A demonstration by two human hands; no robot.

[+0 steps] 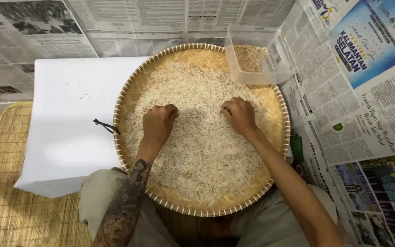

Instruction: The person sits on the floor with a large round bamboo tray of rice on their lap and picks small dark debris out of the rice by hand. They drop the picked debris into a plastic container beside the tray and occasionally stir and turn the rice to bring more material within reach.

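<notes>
- Newspaper sheets (353,114) cover the floor from nine o'clock round to four.
- A white sheet (69,123) lies at nine o'clock, touching the tray.
- The round woven tray (133,91) sits centre, filled with rice (202,155).
- A clear plastic tub (252,57) rests on the tray's rim at one o'clock.
- Left hand (158,123), grip curled shut, rests in the rice.
- Right hand (238,115), fingertips pinched into the grains.

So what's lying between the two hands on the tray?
Only rice: the head view shows a bare stretch of grains between the left hand and right hand.
</notes>
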